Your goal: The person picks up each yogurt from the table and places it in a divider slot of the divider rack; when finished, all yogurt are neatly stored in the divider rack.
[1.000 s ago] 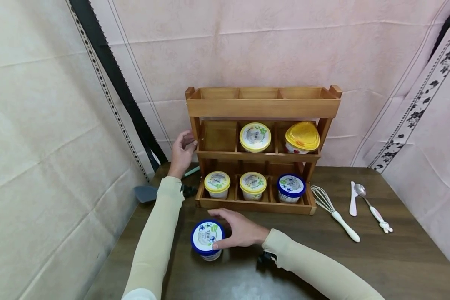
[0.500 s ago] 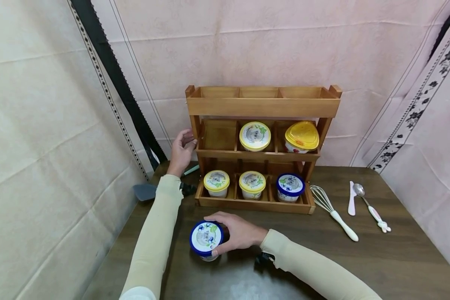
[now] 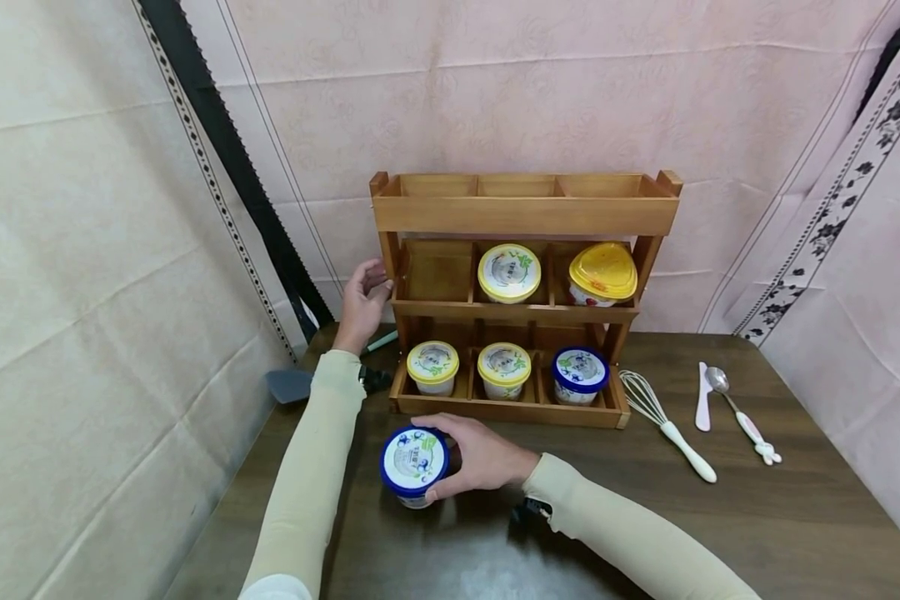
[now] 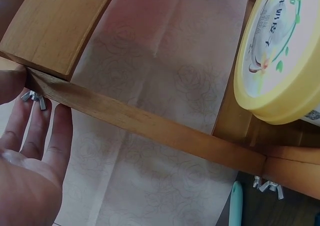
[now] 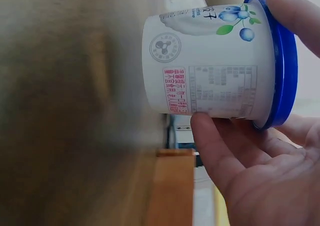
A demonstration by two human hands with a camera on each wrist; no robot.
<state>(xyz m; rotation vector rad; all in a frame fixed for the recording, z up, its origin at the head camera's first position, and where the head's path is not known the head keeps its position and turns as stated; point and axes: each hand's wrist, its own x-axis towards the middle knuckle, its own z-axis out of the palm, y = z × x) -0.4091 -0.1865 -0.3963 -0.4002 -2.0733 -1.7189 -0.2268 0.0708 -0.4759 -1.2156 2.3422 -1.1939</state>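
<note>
My right hand [image 3: 482, 454] grips a white yogurt cup with a blue lid [image 3: 415, 461], thumb on one side and fingers on the other. In the right wrist view, blueberries are printed on the cup [image 5: 210, 61], and its base looks slightly off the table. My left hand [image 3: 362, 307] is at the left side of the wooden rack [image 3: 525, 217]. The left wrist view shows its thumb [image 4: 11, 86] against one side of the rack's wooden post [image 4: 140, 118] and the fingertips at the other, beside a wing nut [image 4: 36, 99].
Yellow-lidded cups [image 3: 509, 273] and a blue-lidded cup [image 3: 581, 375] stand in the rack's compartments. A whisk [image 3: 671, 427], a white knife [image 3: 705, 398] and a spoon [image 3: 746, 417] lie to the right. A grey spatula [image 3: 290, 387] lies left, partly behind my left arm.
My right hand has closed round the blue-lidded yogurt cup and raised it slightly, a little toward the rack. The left hand stays at the rack's side.
</note>
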